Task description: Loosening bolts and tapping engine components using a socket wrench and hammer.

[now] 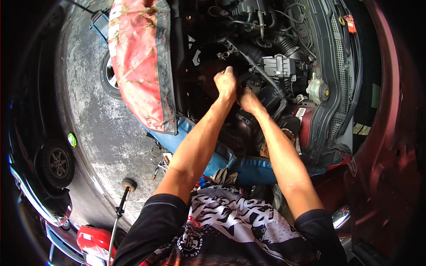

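Observation:
Both my arms reach into the dark front part of a car's engine bay. My left hand is closed in a fist above the shadowed gap behind the front cover. Just right of it and a little nearer, my right hand is closed too, its fingers curled down among the parts. Whatever either hand grips is hidden by shadow and by the fingers. A thick black wiring harness runs diagonally past the right hand. Beyond the harness sits a grey ribbed box.
A red cover drapes the car's front; a blue fender cover lies beneath my arms. A fluid reservoir stands at the right. Tools lie on the floor at left, near a wheeled pole.

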Tool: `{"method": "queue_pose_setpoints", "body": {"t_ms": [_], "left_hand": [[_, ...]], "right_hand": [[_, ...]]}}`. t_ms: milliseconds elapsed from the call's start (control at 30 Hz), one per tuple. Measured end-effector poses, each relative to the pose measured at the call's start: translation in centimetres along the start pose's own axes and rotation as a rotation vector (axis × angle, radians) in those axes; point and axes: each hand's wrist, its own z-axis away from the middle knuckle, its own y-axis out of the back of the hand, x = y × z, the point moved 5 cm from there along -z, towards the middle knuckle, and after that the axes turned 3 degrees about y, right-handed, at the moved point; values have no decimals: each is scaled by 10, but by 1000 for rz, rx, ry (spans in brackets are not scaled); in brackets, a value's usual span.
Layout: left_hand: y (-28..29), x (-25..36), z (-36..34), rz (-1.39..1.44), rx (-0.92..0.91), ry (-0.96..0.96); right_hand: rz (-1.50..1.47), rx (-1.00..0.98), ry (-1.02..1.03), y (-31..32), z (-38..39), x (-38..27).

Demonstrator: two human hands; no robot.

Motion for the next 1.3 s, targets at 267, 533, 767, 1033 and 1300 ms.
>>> {"method": "queue_pose_setpoints", "body": {"t_ms": [267,533,767,1033,1300], "left_hand": [[-56,-3,1,-234,-264,-64],[35,-21,131,463,279,378],[-19,-10,80,-295,273,-136],[-37,-10,30,-403,-121,-104],[28,-26,127,535,231,438]], "right_hand": [[133,422,277,7,9,32],[685,-358,273,14,15,-22],[273,-101,15,24,14,28],[247,137,21,17,9,24],[751,-448,336,12,20,-26]]}}
